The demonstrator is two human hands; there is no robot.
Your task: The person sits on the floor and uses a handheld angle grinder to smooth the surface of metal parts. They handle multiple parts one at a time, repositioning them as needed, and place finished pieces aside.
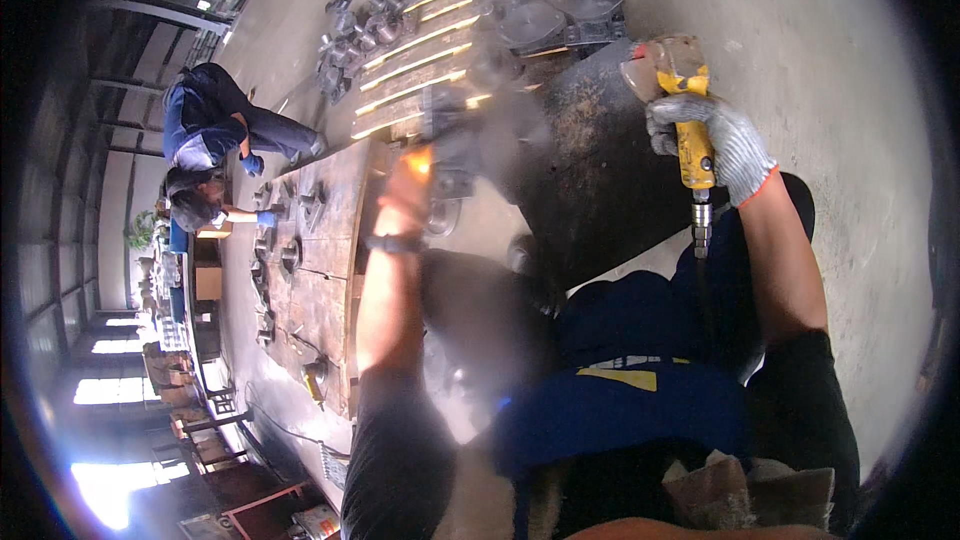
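Note:
My right hand (720,140), in a grey knit glove, is wrapped round a yellow air grinder (695,155). Its worn guarded head points away from me, and a metal hose coupling hangs from its lower end. The tool is over the right side of a dark, scuffed metal work surface (600,190). My left hand (408,185) is smeared by motion and brightly lit, with a dark band on its wrist. It is nearest to a blurred dark metal part (455,145) left of the work surface; whether it touches that part is unclear.
Left of me stands a wooden table (325,270) with several small metal parts and another yellow tool (313,382). A co-worker (215,130) in blue gloves bends over its far side. Ahead are a slatted pallet (420,40), round metal castings (530,20) and piled smaller castings (365,35).

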